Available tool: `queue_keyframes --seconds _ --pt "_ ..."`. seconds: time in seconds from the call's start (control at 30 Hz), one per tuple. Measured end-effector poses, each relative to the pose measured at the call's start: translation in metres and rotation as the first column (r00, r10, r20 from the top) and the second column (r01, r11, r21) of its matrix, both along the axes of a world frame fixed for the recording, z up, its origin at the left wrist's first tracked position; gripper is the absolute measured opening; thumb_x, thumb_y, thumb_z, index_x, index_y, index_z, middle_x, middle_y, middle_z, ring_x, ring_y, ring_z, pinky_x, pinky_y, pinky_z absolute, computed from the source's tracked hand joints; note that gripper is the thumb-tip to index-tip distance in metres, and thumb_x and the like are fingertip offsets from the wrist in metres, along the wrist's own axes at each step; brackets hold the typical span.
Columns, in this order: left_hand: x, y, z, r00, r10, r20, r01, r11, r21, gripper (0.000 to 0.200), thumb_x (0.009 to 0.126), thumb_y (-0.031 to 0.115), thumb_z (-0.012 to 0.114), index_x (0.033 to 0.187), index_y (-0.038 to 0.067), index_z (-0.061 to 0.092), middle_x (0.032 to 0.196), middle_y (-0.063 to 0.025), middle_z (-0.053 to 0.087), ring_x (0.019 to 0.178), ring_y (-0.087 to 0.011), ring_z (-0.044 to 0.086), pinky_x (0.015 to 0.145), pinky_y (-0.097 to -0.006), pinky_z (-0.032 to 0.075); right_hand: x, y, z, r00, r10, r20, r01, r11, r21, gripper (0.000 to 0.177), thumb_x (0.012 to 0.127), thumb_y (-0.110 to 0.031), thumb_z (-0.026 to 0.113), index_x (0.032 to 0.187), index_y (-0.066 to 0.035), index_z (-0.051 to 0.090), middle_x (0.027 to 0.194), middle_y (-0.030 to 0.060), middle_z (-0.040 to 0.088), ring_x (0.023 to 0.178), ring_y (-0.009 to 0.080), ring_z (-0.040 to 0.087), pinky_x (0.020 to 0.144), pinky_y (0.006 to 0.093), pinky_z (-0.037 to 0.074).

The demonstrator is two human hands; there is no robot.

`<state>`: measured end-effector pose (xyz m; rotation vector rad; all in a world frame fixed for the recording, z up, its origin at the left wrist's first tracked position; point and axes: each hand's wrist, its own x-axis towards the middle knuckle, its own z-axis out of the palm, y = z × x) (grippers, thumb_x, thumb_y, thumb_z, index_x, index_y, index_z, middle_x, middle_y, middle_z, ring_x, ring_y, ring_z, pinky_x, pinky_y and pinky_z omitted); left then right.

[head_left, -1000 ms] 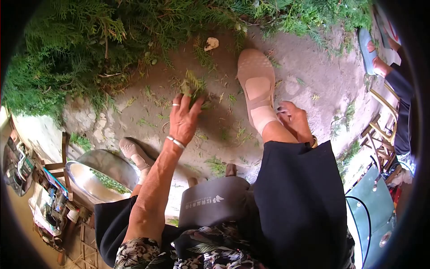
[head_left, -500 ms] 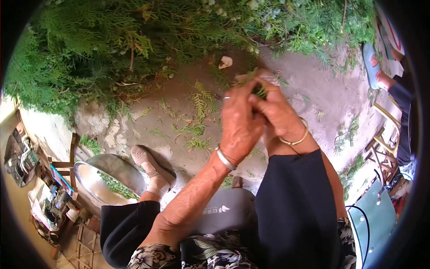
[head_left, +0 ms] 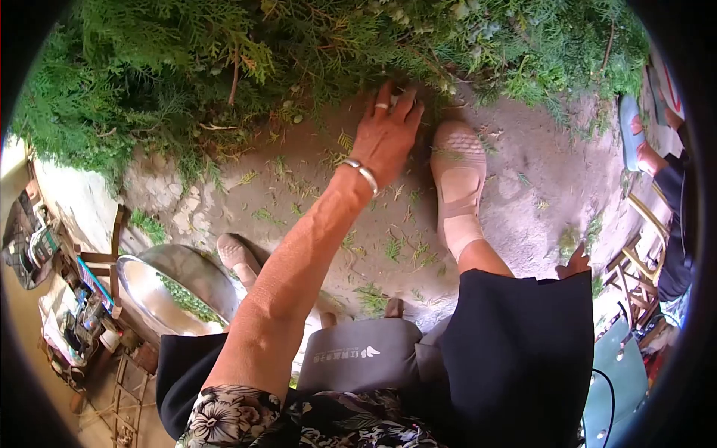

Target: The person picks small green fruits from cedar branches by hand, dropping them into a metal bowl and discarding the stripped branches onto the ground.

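Note:
My left hand (head_left: 386,138), with a ring and a silver bangle, reaches forward to the near edge of a heap of green conifer branches (head_left: 187,82). Its fingers are apart and bent down, and the fingertips are partly hidden at the foliage. A small pale piece (head_left: 396,96) shows between them. My right hand (head_left: 574,263) is low at the right, mostly hidden behind my dark-trousered knee. The fingers that show look spread. A blurred green sprig (head_left: 571,239) is just beyond them, apparently loose.
A metal basin (head_left: 134,280) holding green clippings stands at the left, near my shoe. My other shoe (head_left: 459,153) is right of my left hand. Loose sprigs (head_left: 393,246) lie on the ground. Another person's foot (head_left: 633,138) and a wooden chair (head_left: 648,224) are at the right.
My hands were together over my right shoe with greenery between them. They have parted: the left has moved forward to the branches, the right back and out beside my knee.

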<state>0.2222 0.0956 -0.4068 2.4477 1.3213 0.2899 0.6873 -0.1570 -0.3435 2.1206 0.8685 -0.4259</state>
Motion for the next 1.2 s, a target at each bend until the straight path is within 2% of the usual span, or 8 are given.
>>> queue_keyframes --seconds 0.2,0.27,0.43,0.53,0.6,0.73,0.9,1.2 --pt "-0.090 -0.062 0.031 0.998 -0.059 0.020 0.062 0.954 -0.295 0.058 0.065 0.004 0.071 0.121 0.008 0.056 0.132 -0.0151 0.046 0.126 -0.0389 0.036 0.102 -0.0508 0.035 -0.128 0.079 -0.006 0.793 0.355 -0.496 -0.044 0.844 0.534 0.074 0.068 -0.003 0.071 0.134 0.000 0.036 0.124 0.0280 0.048 0.116 0.0458 0.043 0.098 0.0448 0.038" --pt "-0.135 -0.070 0.046 0.975 0.221 0.021 -0.211 0.951 -0.224 0.059 0.064 0.006 0.075 0.120 0.010 0.057 0.135 -0.0160 0.044 0.126 -0.0354 0.039 0.104 -0.0478 0.033 -0.150 0.095 -0.005 0.688 0.439 -0.578 -0.023 0.809 0.587 0.070 0.070 -0.002 0.069 0.133 0.000 0.038 0.123 0.0274 0.049 0.116 0.0440 0.044 0.098 0.0430 0.037" --pt "-0.311 -0.093 -0.004 0.370 0.929 0.012 -0.925 0.370 -0.081 0.067 0.072 0.023 0.076 0.129 0.001 0.048 0.139 -0.0232 0.039 0.128 -0.0350 0.038 0.102 -0.0398 0.036 -0.154 0.092 -0.015 0.749 0.361 -0.556 0.003 0.837 0.548 0.062 0.072 0.007 0.064 0.130 0.001 0.042 0.123 0.0265 0.050 0.115 0.0442 0.046 0.098 0.0439 0.037" --pt "-0.389 -0.094 -0.031 -0.108 0.993 -0.039 -0.938 -0.115 -0.328 0.085 0.071 0.041 0.075 0.136 -0.002 0.040 0.140 -0.0256 0.036 0.129 -0.0377 0.036 0.104 -0.0380 0.034 -0.136 0.081 -0.018 0.764 0.340 -0.549 -0.032 0.869 0.494 0.060 0.074 0.003 0.063 0.130 0.002 0.041 0.124 0.0281 0.050 0.116 0.0438 0.046 0.099 0.0431 0.037" --pt "-0.379 -0.078 -0.027 -0.147 0.988 0.040 -0.876 -0.111 -0.469 0.086 0.070 0.046 0.075 0.136 0.002 0.042 0.140 -0.0271 0.035 0.131 -0.0378 0.034 0.106 -0.0381 0.031 -0.130 0.080 -0.019 0.776 0.314 -0.547 -0.056 0.898 0.436 0.059 0.076 0.000 0.061 0.131 0.002 0.041 0.125 0.0293 0.049 0.118 0.0429 0.047 0.099 0.0423 0.037" --pt "-0.313 -0.036 -0.030 0.242 0.968 -0.069 -0.963 0.230 -0.143 0.086 0.067 0.050 0.076 0.136 0.010 0.044 0.140 -0.0295 0.034 0.134 -0.0376 0.028 0.109 -0.0393 0.027 -0.138 0.081 -0.015 0.745 0.314 -0.589 -0.055 0.909 0.414 0.053 0.077 -0.004 0.061 0.127 0.003 0.045 0.118 0.0296 0.053 0.112 0.0441 0.050 0.095 0.0439 0.039" --pt "-0.293 -0.040 -0.047 0.571 0.817 -0.078 -0.794 0.574 0.202 0.020 0.075 0.015 0.063 0.092 0.004 0.064 0.088 -0.0176 0.061 0.082 -0.0363 0.056 0.074 -0.0471 0.044 -0.169 0.096 -0.007 0.765 0.226 -0.603 -0.016 0.943 0.332 0.042 0.079 -0.005 0.060 0.119 0.005 0.051 0.111 0.0305 0.057 0.105 0.0459 0.054 0.091 0.0441 0.042" --pt "-0.126 -0.101 -0.017 0.814 0.576 0.067 -0.574 0.817 -0.048 0.021 0.070 -0.003 0.061 0.087 0.008 0.065 0.084 -0.0120 0.062 0.075 -0.0300 0.061 0.062 -0.0360 0.048 -0.188 0.108 0.000 0.744 0.229 -0.627 0.062 0.912 0.406 0.041 0.079 -0.004 0.061 0.118 0.004 0.052 0.105 0.0290 0.060 0.100 0.0449 0.057 0.087 0.0432 0.045"
